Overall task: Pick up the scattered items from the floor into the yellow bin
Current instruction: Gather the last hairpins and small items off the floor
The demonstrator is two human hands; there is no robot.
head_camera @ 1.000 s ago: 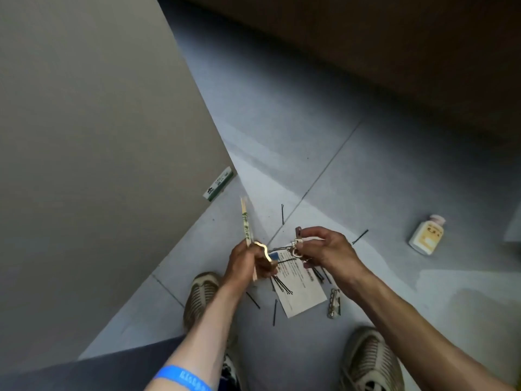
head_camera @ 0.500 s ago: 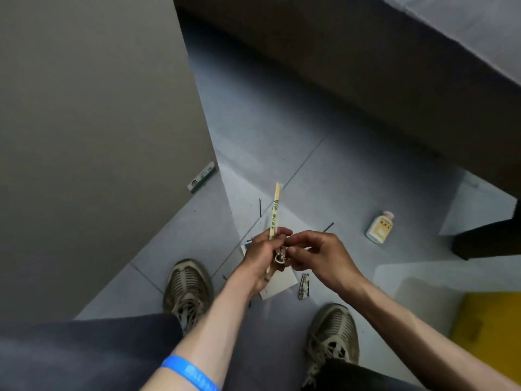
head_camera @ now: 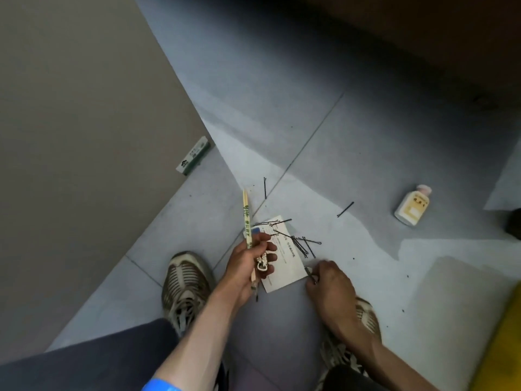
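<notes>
The left hand (head_camera: pixel 248 266) has its fingers wrapped around a pair of chopsticks (head_camera: pixel 246 218) and a small metal clip (head_camera: pixel 261 263). The right hand (head_camera: pixel 328 286) is down at the floor (head_camera: pixel 352 142), fingers pinched on a small clip (head_camera: pixel 310 273) beside a white card (head_camera: pixel 284 263) strewn with hairpins (head_camera: pixel 303 244). A bottle (head_camera: pixel 413 204) lies farther right; the yellow bin (head_camera: pixel 501 348) sits at the right edge.

Wrapped chopsticks (head_camera: pixel 246 221) and metal clip (head_camera: pixel 261 263) held upright in hand, hairpins (head_camera: pixel 303 244) strewn across white card (head_camera: pixel 282 261), bottle (head_camera: pixel 412 205) lying apart, yellow bin (head_camera: pixel 499 351) at right edge.
</notes>
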